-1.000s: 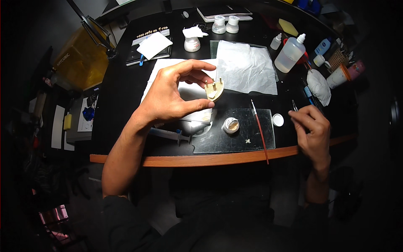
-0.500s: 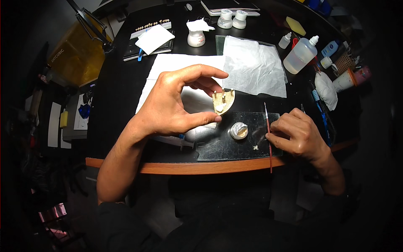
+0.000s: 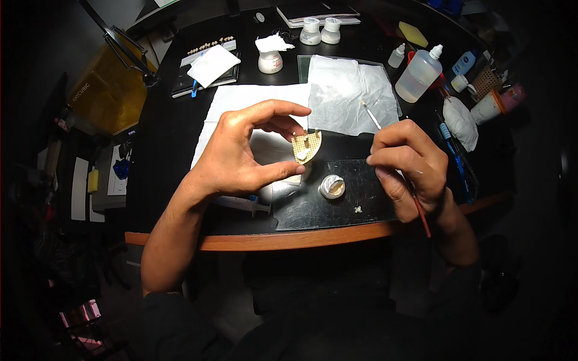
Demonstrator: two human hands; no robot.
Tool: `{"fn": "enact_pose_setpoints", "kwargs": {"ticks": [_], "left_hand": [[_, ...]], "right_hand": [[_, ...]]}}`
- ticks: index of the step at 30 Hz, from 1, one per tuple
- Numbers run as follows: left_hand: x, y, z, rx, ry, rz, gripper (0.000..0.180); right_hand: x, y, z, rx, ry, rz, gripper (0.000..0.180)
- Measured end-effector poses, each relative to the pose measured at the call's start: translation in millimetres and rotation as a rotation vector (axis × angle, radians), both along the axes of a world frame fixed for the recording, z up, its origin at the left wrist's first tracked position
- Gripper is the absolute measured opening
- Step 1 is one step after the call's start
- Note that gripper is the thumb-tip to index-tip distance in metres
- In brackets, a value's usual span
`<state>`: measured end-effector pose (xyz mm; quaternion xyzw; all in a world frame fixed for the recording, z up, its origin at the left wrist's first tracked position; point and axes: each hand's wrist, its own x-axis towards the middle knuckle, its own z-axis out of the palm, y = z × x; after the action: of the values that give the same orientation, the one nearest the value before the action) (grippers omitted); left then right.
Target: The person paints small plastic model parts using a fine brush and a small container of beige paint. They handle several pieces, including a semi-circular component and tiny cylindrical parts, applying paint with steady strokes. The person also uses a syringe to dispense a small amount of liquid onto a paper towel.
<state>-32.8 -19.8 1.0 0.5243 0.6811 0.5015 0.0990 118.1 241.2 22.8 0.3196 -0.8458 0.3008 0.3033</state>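
My left hand (image 3: 232,150) pinches a small cream honeycomb firing tray (image 3: 313,143) between thumb and fingers, above the table. Short pegs stand up from this quarter-round tray, and a small white tooth-like piece (image 3: 301,156) lies near its lower corner. To the right, my right hand (image 3: 415,159) grips a thin brush (image 3: 421,212) with a red handle. Its pale tip points up and left, over the white sheet. Between and below the hands, a small open jar (image 3: 332,186) with pale contents and torn foil sits on a glass slab (image 3: 292,210).
A tiny white piece (image 3: 359,209) lies on the slab. White paper (image 3: 217,114) and a crumpled white sheet (image 3: 343,84) cover the middle. Beyond stand white jars (image 3: 310,31) and a tissue-topped jar (image 3: 270,62). A clear bottle (image 3: 419,75) is far right; a syringe (image 3: 241,204) lies near left.
My right hand has raised the brush off the slab and turned its tip up and left. The left hand still holds the tray; the whole view has shifted slightly.
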Motion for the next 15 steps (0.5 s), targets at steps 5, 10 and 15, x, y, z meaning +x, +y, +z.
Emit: {"fn": "enact_pose_setpoints", "kwargs": {"ticks": [5, 10, 15], "left_hand": [[-2, -2, -5, 0.057, 0.063, 0.049, 0.070], [-3, 0, -5, 0.055, 0.091, 0.062, 0.070], [1, 2, -9, 0.054, 0.052, 0.040, 0.071]], "right_hand": [[-12, -11, 6, -0.108, 0.012, 0.081, 0.024], [-18, -9, -6, -0.005, 0.016, -0.021, 0.027], [-23, -28, -17, -0.041, -0.045, -0.114, 0.021]]}}
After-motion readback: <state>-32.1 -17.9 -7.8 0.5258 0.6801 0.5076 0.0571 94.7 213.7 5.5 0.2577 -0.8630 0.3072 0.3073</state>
